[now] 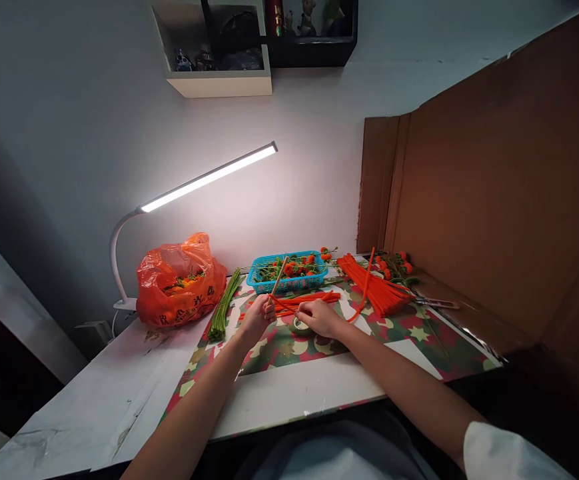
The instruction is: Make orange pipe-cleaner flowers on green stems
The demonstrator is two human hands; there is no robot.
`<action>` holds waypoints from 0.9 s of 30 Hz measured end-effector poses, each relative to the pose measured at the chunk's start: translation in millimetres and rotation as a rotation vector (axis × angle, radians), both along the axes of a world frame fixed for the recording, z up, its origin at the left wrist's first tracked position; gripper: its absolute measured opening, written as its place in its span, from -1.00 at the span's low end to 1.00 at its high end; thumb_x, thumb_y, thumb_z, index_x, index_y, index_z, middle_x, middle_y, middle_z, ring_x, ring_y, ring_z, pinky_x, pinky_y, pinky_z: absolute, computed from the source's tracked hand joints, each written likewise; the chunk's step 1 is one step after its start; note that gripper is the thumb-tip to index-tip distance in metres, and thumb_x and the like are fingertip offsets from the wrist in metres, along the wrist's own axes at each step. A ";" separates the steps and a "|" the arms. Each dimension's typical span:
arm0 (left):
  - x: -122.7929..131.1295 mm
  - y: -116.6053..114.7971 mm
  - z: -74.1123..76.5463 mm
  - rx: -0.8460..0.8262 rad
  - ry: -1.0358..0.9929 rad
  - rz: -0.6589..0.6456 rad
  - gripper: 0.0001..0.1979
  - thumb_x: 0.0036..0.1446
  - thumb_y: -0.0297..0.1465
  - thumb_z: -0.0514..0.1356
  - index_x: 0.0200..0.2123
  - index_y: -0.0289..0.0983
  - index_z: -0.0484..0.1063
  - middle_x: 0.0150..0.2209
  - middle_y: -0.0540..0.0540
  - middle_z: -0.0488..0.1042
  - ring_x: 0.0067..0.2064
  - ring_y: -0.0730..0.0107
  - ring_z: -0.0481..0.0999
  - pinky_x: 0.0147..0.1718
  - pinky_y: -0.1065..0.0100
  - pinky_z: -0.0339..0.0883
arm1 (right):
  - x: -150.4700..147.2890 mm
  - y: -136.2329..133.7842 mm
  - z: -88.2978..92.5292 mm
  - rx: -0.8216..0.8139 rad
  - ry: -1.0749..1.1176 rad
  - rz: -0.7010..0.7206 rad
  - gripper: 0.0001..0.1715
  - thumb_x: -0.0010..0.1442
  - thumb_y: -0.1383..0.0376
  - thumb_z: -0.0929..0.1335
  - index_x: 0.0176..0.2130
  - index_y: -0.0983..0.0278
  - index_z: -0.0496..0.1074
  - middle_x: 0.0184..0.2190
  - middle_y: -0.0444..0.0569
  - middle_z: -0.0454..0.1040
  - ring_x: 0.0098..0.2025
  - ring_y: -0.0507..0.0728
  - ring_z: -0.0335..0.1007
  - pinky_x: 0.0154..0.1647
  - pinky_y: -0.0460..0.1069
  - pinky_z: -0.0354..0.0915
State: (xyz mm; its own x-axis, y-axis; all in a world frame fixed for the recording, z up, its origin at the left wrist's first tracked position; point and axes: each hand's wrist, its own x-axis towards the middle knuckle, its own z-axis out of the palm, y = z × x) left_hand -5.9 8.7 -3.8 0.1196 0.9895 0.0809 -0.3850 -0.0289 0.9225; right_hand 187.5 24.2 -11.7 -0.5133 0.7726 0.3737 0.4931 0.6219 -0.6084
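My left hand (258, 319) is closed around a thin wooden stick (279, 275), which points up and tilts to the right. An orange pipe cleaner (285, 305) runs from the stick at my left fingers to my right hand (319, 316), which pinches it. Another stretch of orange pipe cleaner (368, 283) rises past my right wrist; whether it is the same piece I cannot tell. Several loose orange pipe cleaners (326, 297) lie just behind my hands. Partly hidden below my right hand is a roll of green tape (299, 328).
Behind stands a blue basket (289, 285) of orange artificial flowers. A green pipe cleaner bundle (225, 307) and an orange plastic bag (182, 283) are left. At right lie an orange pipe cleaner bundle (376, 288), scissors (439, 303) and a cardboard wall (494, 187). A lamp (209, 179) shines above.
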 end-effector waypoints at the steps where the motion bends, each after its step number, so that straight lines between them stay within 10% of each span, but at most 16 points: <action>1: 0.1 0.0 0.3 -0.003 0.001 -0.001 -0.66 0.01 -0.23 0.17 -0.51 -0.24 0.03 -0.63 0.17 0.06 -0.63 0.63 0.07 -0.58 0.50 0.03 | -0.1 0.1 -0.2 0.002 0.002 0.000 -0.70 0.18 0.24 0.24 -0.50 0.31 0.38 -0.57 -0.11 0.38 -0.51 0.00 0.21 -0.49 -0.12 0.01; 15: -1.0 -1.0 1.7 0.064 0.059 0.018 -0.63 -0.04 -0.24 0.25 -0.49 -0.24 0.06 -0.63 0.18 0.03 -0.62 0.65 0.05 -0.59 0.53 -0.01 | 1.9 5.7 1.7 -0.108 0.095 0.041 -0.72 0.12 0.24 0.26 -0.53 0.32 0.40 -0.63 -0.17 0.29 -0.55 -0.03 0.12 -0.54 -0.13 -0.02; 27: 4.0 -15.0 5.0 0.072 0.309 -0.416 -0.79 -0.01 -0.36 0.22 -0.47 -0.26 0.19 -0.58 0.11 0.14 -0.56 0.58 0.10 -0.54 0.47 0.00 | 19.9 19.0 17.4 -0.179 0.333 -0.019 -0.75 -0.04 0.20 0.39 -0.44 0.36 0.54 -0.55 -0.03 0.49 -0.50 0.05 0.32 -0.49 -0.09 0.18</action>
State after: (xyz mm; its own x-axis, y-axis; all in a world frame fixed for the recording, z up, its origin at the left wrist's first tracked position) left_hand -2.0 -6.3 1.2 0.5307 0.8463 0.0459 -0.0874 0.0008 0.9962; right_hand 207.4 43.2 5.7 -0.3716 0.8488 0.3761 0.2606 0.4842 -0.8353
